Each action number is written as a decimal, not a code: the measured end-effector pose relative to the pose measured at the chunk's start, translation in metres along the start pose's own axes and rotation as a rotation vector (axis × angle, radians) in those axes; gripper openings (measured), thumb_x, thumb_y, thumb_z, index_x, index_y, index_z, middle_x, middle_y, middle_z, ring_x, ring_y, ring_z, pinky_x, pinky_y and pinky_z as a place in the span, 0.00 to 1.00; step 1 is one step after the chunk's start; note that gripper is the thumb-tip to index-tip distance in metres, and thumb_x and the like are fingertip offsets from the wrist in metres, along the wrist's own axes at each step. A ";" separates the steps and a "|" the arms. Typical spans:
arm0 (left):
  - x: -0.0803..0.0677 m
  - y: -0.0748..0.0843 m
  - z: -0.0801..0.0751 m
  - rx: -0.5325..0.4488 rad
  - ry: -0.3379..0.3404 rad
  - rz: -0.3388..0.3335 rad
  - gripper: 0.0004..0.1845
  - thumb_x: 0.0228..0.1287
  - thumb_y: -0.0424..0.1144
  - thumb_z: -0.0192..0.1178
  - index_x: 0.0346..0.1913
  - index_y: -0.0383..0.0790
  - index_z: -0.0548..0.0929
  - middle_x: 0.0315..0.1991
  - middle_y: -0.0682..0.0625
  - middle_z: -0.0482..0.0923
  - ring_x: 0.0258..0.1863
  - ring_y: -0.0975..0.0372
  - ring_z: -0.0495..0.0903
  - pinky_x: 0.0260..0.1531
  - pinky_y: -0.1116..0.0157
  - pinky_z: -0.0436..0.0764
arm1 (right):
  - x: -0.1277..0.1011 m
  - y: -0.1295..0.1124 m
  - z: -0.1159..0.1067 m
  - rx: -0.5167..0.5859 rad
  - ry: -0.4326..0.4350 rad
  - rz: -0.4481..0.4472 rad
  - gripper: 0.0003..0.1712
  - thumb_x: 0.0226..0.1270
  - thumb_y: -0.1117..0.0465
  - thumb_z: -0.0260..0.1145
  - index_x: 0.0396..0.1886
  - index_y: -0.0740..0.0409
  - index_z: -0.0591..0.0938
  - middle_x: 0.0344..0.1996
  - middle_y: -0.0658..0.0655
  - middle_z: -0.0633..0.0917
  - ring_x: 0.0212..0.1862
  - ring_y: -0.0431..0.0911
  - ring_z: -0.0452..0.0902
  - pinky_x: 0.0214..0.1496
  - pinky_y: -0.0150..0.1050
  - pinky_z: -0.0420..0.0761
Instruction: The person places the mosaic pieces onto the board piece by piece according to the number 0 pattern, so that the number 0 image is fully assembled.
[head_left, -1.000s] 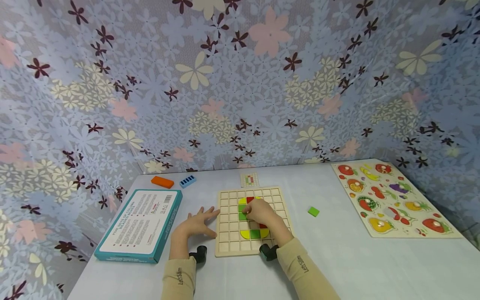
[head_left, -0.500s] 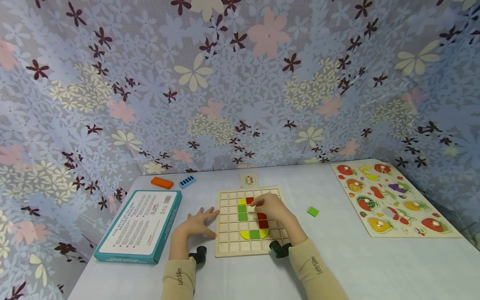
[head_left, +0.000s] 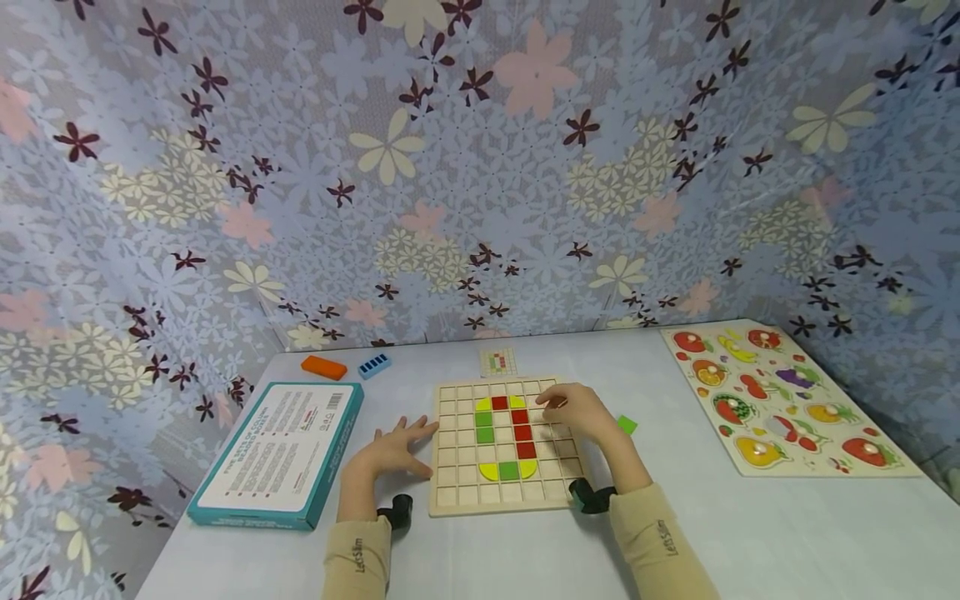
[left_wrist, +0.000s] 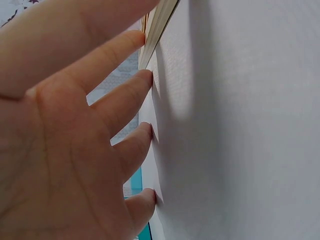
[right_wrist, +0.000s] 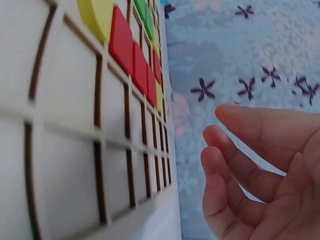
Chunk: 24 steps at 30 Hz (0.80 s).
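Observation:
A wooden grid board (head_left: 457,493) lies on the table, with a ring of tiles near its middle. Red tiles (head_left: 522,433) line the ring's right side, green tiles (head_left: 485,427) its left, and yellow rounded tiles (head_left: 488,472) its corners. My left hand (head_left: 390,452) has its fingers spread, thumb and index at the board's left edge; in the left wrist view the other fingertips (left_wrist: 146,131) rest on the table. Over the board's right side is my right hand (head_left: 583,414), loosely bent and holding nothing. A loose green tile (head_left: 627,426) shows partly behind it.
A small pattern card (head_left: 498,362) lies behind the board. To the left are a teal-edged box (head_left: 277,450), an orange block (head_left: 324,367) and a blue piece (head_left: 374,366). A fruit puzzle board (head_left: 780,400) lies at the right, and a flowered cloth (head_left: 480,167) hangs behind.
My right hand has moved from the ring's green left side toward the board's right side, uncovering the red and yellow tiles. The left hand stays in place.

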<state>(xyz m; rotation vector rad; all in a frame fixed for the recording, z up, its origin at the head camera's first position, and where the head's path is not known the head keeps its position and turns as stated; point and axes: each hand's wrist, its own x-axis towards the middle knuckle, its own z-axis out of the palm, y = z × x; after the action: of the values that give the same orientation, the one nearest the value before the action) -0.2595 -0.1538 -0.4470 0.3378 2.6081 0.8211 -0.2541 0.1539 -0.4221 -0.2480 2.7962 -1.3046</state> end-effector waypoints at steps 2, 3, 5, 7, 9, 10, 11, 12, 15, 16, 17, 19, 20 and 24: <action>-0.001 0.000 0.000 0.000 -0.001 -0.002 0.42 0.42 0.38 0.71 0.66 0.48 0.68 0.71 0.47 0.54 0.71 0.46 0.41 0.65 0.39 0.33 | -0.001 0.004 -0.005 0.004 0.010 0.005 0.14 0.59 0.66 0.62 0.45 0.64 0.81 0.35 0.58 0.81 0.39 0.50 0.76 0.37 0.42 0.79; -0.001 0.000 0.000 -0.001 -0.002 -0.002 0.42 0.42 0.37 0.71 0.66 0.48 0.68 0.71 0.47 0.54 0.71 0.46 0.41 0.65 0.39 0.33 | -0.001 0.006 -0.008 0.004 0.015 0.004 0.14 0.60 0.66 0.62 0.46 0.65 0.81 0.35 0.58 0.81 0.39 0.50 0.76 0.37 0.42 0.79; -0.001 0.000 -0.001 0.000 -0.003 0.000 0.42 0.42 0.37 0.71 0.66 0.48 0.68 0.71 0.47 0.54 0.71 0.46 0.41 0.65 0.39 0.33 | -0.002 0.009 -0.013 0.009 0.027 0.011 0.14 0.60 0.66 0.62 0.46 0.65 0.81 0.35 0.58 0.81 0.39 0.50 0.76 0.38 0.43 0.78; -0.001 0.000 -0.001 0.001 -0.004 0.002 0.42 0.42 0.38 0.71 0.66 0.48 0.68 0.71 0.47 0.54 0.71 0.46 0.41 0.65 0.39 0.33 | -0.003 0.012 -0.018 0.010 0.039 0.013 0.14 0.60 0.66 0.62 0.46 0.65 0.81 0.35 0.58 0.81 0.40 0.50 0.76 0.39 0.44 0.78; -0.001 -0.001 -0.001 0.003 -0.005 0.005 0.42 0.42 0.38 0.71 0.66 0.48 0.68 0.71 0.47 0.54 0.71 0.46 0.41 0.65 0.39 0.33 | -0.004 0.015 -0.023 0.011 0.045 0.014 0.15 0.59 0.66 0.62 0.47 0.66 0.80 0.36 0.59 0.81 0.40 0.51 0.76 0.39 0.45 0.78; -0.001 -0.001 -0.001 0.005 -0.005 0.006 0.42 0.42 0.38 0.71 0.66 0.49 0.68 0.71 0.47 0.54 0.71 0.46 0.41 0.65 0.39 0.33 | -0.005 0.016 -0.025 0.010 0.051 0.018 0.15 0.59 0.66 0.62 0.47 0.66 0.80 0.36 0.59 0.81 0.41 0.51 0.76 0.40 0.45 0.78; 0.000 -0.001 -0.001 0.007 -0.005 0.007 0.42 0.42 0.38 0.71 0.66 0.49 0.67 0.71 0.47 0.54 0.72 0.46 0.41 0.65 0.39 0.33 | -0.005 0.018 -0.027 0.006 0.054 0.018 0.16 0.59 0.66 0.63 0.47 0.66 0.80 0.36 0.60 0.82 0.41 0.52 0.76 0.40 0.45 0.78; 0.000 -0.001 0.000 0.008 -0.005 0.008 0.42 0.42 0.38 0.71 0.66 0.49 0.67 0.71 0.47 0.54 0.72 0.46 0.41 0.65 0.39 0.33 | -0.006 0.020 -0.029 0.006 0.055 0.021 0.16 0.59 0.66 0.63 0.47 0.66 0.80 0.36 0.60 0.82 0.42 0.52 0.76 0.40 0.45 0.78; 0.001 -0.002 0.000 0.012 -0.003 0.012 0.42 0.42 0.39 0.71 0.66 0.49 0.68 0.71 0.47 0.54 0.72 0.46 0.41 0.65 0.39 0.33 | -0.007 0.027 -0.035 -0.001 0.043 0.029 0.16 0.59 0.66 0.62 0.47 0.66 0.80 0.37 0.61 0.81 0.43 0.53 0.76 0.41 0.46 0.77; 0.001 -0.002 0.000 0.013 -0.002 0.013 0.42 0.42 0.39 0.71 0.66 0.48 0.68 0.71 0.47 0.54 0.72 0.46 0.41 0.65 0.39 0.33 | -0.008 0.029 -0.037 -0.003 0.040 0.038 0.16 0.59 0.66 0.63 0.47 0.66 0.80 0.38 0.61 0.81 0.43 0.53 0.76 0.42 0.46 0.77; 0.001 -0.002 0.000 0.013 -0.002 0.014 0.42 0.42 0.38 0.71 0.66 0.48 0.68 0.71 0.47 0.54 0.72 0.46 0.41 0.65 0.39 0.33 | -0.008 0.031 -0.039 -0.005 0.036 0.047 0.16 0.59 0.66 0.63 0.47 0.66 0.80 0.38 0.61 0.81 0.43 0.54 0.76 0.42 0.47 0.77; 0.001 -0.002 0.000 0.011 -0.003 0.014 0.42 0.42 0.38 0.71 0.66 0.48 0.68 0.71 0.47 0.54 0.72 0.46 0.41 0.65 0.39 0.33 | -0.009 0.036 -0.042 -0.002 0.027 0.065 0.16 0.58 0.67 0.62 0.48 0.66 0.79 0.40 0.63 0.81 0.44 0.54 0.76 0.43 0.47 0.77; 0.001 -0.003 0.000 0.009 -0.003 0.012 0.42 0.42 0.38 0.71 0.66 0.49 0.68 0.71 0.47 0.54 0.72 0.46 0.41 0.65 0.39 0.33 | -0.009 0.039 -0.044 -0.001 0.024 0.073 0.17 0.58 0.67 0.62 0.48 0.67 0.79 0.41 0.64 0.81 0.44 0.54 0.76 0.43 0.47 0.77; 0.000 -0.002 0.000 0.005 -0.004 0.009 0.42 0.42 0.38 0.71 0.66 0.49 0.67 0.71 0.47 0.54 0.72 0.46 0.41 0.65 0.39 0.33 | -0.011 0.051 -0.049 0.017 0.023 0.110 0.17 0.57 0.68 0.63 0.48 0.68 0.79 0.42 0.66 0.80 0.45 0.54 0.75 0.42 0.45 0.78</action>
<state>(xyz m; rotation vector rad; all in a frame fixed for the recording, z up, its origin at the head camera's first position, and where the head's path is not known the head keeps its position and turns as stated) -0.2601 -0.1554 -0.4486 0.3519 2.6077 0.8160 -0.2553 0.2250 -0.4296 -0.0780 2.7726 -1.3140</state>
